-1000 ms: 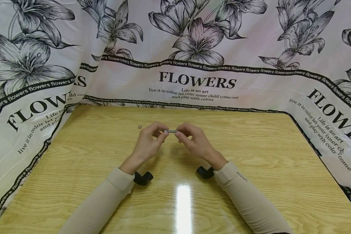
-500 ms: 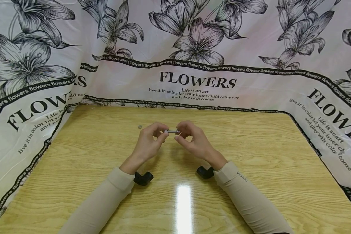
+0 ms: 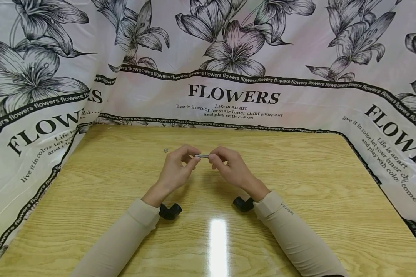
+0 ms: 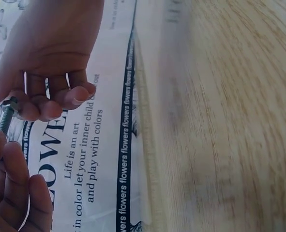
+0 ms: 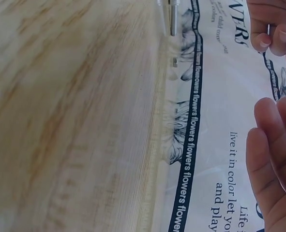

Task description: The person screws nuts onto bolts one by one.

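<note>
Between left hand (image 3: 176, 166) and right hand (image 3: 234, 166); metal bolt (image 3: 203, 156)

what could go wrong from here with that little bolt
The bolt is held above the table only between the left hand and right hand, so a slip could drop it. In the head view, the right hand hides the hex piece at its end, so a crooked fit might go unnoticed. The small metal piece beside the left hand might get knocked away.
</note>
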A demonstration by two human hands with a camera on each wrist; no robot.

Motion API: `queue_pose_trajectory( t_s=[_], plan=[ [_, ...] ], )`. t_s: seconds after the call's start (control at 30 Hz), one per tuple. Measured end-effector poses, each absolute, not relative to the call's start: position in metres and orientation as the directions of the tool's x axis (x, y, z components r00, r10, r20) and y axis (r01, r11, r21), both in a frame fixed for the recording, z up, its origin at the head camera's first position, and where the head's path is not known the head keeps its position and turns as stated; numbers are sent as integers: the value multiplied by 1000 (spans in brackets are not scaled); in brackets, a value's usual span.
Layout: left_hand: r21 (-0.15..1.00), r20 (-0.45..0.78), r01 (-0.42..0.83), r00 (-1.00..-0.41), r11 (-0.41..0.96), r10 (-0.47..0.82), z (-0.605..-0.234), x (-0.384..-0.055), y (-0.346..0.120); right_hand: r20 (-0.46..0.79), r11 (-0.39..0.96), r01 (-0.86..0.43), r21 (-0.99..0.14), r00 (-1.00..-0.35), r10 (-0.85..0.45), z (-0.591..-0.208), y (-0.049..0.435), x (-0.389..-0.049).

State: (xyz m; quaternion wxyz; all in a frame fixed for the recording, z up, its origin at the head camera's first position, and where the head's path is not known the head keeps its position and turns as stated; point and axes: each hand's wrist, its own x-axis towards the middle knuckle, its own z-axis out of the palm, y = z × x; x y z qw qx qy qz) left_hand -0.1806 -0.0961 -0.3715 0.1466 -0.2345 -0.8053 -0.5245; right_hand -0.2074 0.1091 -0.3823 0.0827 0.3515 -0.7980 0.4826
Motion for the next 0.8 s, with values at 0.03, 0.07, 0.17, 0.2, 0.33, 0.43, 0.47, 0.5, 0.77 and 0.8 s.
queue_pose_trajectory(
  t_s=[0.03,0.07,0.17,0.2,0.33,0.43,0.47,0.5,0.77,0.8],
  plan=[
    [776,482,531,-847,339,223,-371,-181,-96,472,284,-642,-712,-737,-484,-382,109,-208],
    [777,482,530,-848,339,222,-371,-181,-96,468,291,-641,-711,-739,-484,-382,109,-208],
    [778,481,529,-849,340,220,-372,-181,-97,460,300,-635,-712,-745,-483,-383,110,-208],
    [778,481,529,-849,340,220,-372,-181,-97,462,299,-636,-712,-744,-484,-383,110,-208],
    [779,481,529,-849,337,220,-372,-182,-97,503,249,-671,-698,-708,-495,-383,108,-208],
    [781,480,528,-849,333,220,-372,-182,-96,530,218,-692,-688,-685,-500,-383,107,-208],
    [782,480,528,-849,332,220,-372,-182,-96,526,222,-689,-690,-688,-500,-383,107,-208],
    [783,479,527,-850,330,221,-372,-182,-96,518,229,-682,-695,-696,-498,-378,106,-205],
    [783,481,529,-849,327,220,-373,-182,-95,468,265,-643,-719,-729,-499,-383,109,-209],
    [782,482,530,-848,328,221,-373,-182,-95,459,266,-633,-727,-736,-498,-383,109,-209]
  ],
)
